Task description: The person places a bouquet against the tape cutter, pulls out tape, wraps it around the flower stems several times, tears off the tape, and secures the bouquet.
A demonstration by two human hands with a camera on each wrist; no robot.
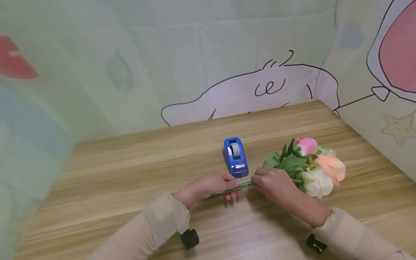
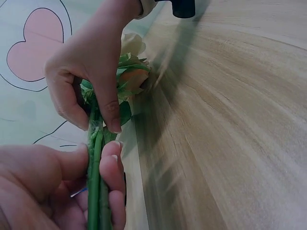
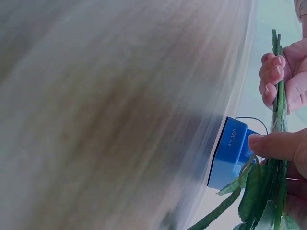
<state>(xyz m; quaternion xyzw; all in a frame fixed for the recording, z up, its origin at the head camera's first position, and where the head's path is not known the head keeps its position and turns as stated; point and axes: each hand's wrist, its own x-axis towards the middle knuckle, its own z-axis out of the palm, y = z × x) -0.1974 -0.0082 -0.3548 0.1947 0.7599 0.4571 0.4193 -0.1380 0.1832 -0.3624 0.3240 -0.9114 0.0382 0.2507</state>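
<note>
A bunch of artificial flowers (image 1: 321, 180) with pink, peach and white heads points to the right, its green stems (image 2: 94, 191) gathered together. Clear tape (image 3: 279, 120) is wrapped around the stems between the two hands. My left hand (image 1: 218, 183) holds the lower stems between thumb and curled fingers. Closer to the leaves (image 1: 290, 164), my right hand (image 1: 276, 184) pinches the stems with thumb and fingers. Just behind the hands stands a blue tape dispenser (image 1: 235, 157) with a roll of clear tape in it.
The wooden table (image 1: 130, 173) runs back to a wall covering (image 1: 162, 72) printed with cartoon figures. Its right edge meets another printed wall. Black wrist devices (image 1: 189, 239) hang under both sleeves.
</note>
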